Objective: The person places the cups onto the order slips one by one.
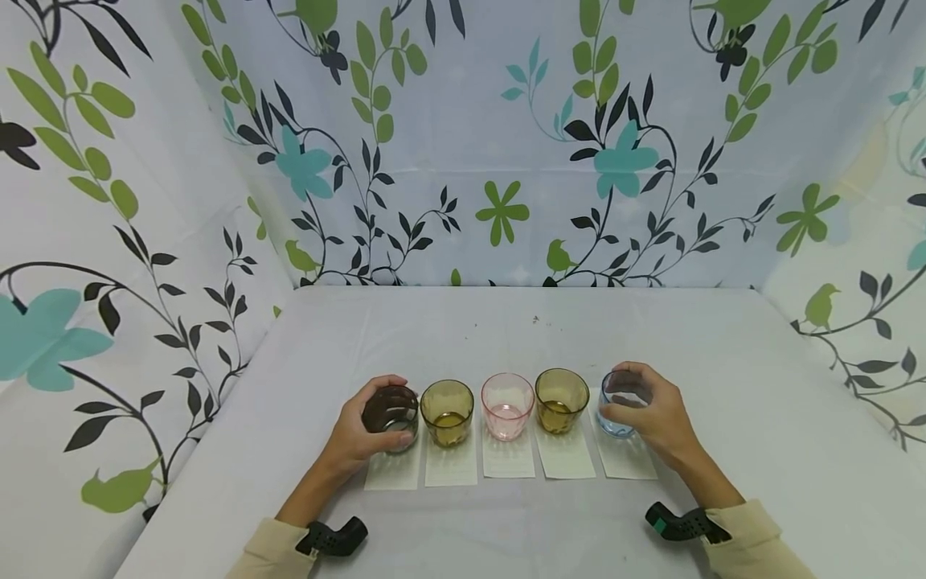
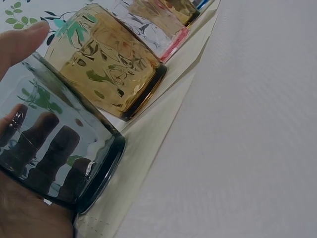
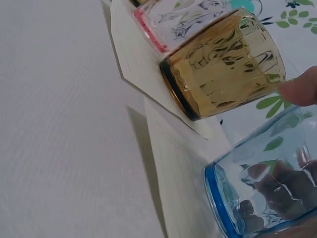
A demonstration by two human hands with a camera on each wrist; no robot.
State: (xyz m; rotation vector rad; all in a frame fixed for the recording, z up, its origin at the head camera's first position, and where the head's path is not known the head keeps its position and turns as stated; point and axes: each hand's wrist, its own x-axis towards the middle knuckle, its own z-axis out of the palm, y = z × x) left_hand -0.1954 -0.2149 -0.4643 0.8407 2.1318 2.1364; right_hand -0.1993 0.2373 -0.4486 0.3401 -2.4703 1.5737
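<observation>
At the left end of a row of glasses, my left hand (image 1: 353, 433) grips a dark grey glass (image 1: 394, 414), its fingers round the far side and thumb at the near side. My right hand (image 1: 661, 418) holds a light blue glass (image 1: 616, 426) at the row's right end. Both glasses look upright. Between them stand an amber glass (image 1: 447, 402), a pink-tinted glass (image 1: 508, 398) and a second amber glass (image 1: 562, 394). In the left wrist view, fingers show through the dark glass (image 2: 59, 144); the right wrist view shows them through the blue glass (image 3: 262, 183).
Pale paper slips lie under or in front of the glasses, such as the left one (image 1: 393, 476) and the right one (image 1: 628, 465). The white-covered table (image 1: 521, 330) meets a patterned cloth (image 1: 448, 161) at the back and sides.
</observation>
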